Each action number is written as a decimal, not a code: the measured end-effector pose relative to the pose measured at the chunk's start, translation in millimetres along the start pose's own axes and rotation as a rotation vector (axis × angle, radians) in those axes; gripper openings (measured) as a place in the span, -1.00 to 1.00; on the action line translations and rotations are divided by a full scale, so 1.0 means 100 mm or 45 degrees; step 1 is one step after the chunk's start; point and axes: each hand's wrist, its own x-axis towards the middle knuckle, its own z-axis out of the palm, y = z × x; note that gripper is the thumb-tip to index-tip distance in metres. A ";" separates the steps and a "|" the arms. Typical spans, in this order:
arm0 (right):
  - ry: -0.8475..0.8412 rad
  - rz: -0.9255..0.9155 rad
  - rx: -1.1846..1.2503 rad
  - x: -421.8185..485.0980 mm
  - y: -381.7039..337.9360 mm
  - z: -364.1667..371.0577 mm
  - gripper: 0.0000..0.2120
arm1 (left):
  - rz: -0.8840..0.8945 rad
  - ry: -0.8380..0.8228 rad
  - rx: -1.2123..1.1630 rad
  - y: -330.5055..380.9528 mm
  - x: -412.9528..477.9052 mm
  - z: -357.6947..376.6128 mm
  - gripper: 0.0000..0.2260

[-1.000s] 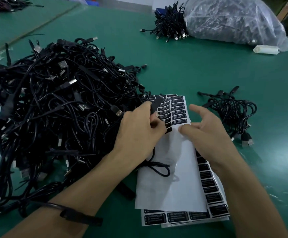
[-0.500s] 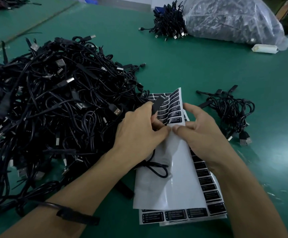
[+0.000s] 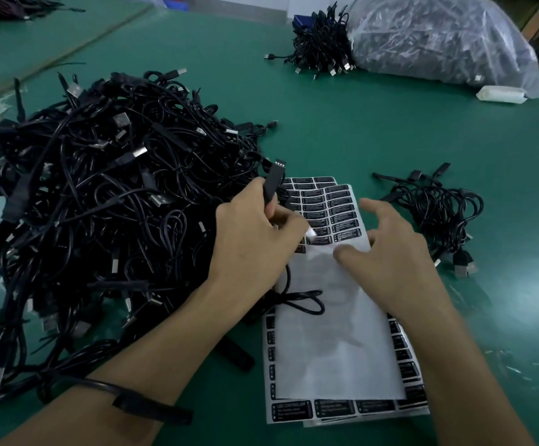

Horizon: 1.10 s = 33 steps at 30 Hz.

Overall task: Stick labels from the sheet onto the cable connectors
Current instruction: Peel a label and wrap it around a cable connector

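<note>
A white label sheet [image 3: 335, 349] lies on the green table, with rows of black labels [image 3: 337, 214] at its far end. My left hand [image 3: 255, 243] grips a black cable connector [image 3: 273, 185], which points up and away over the sheet's left corner. The connector's cable [image 3: 303, 300] loops across the sheet below my wrist. A small pale scrap shows at my left fingertips [image 3: 310, 232]; I cannot tell if it is a label. My right hand [image 3: 393, 252] hovers over the sheet's right side, fingers spread, holding nothing.
A big tangled pile of black cables [image 3: 101, 204] fills the left. A smaller heap of cables [image 3: 438, 214] lies to the right of the sheet. At the far end are a cable bundle [image 3: 323, 49], a clear plastic bag [image 3: 438, 37] and a white object [image 3: 500, 94].
My right hand has let go of the lifted sheet edge and spread open to the right. The sheet has dropped flat. My left hand has raised the connector slightly.
</note>
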 end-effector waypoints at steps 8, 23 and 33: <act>0.233 -0.432 -0.315 -0.07 -0.13 0.06 -0.68 | -0.005 -0.014 -0.032 0.00 0.01 0.00 -0.64; 0.359 -0.499 -0.260 -0.12 -0.23 0.32 -0.96 | -0.030 0.027 -0.041 0.02 0.02 0.03 -0.61; 0.125 -0.143 0.805 -0.02 -0.22 0.20 -0.79 | -0.126 -0.114 -0.196 0.04 0.00 -0.01 -0.68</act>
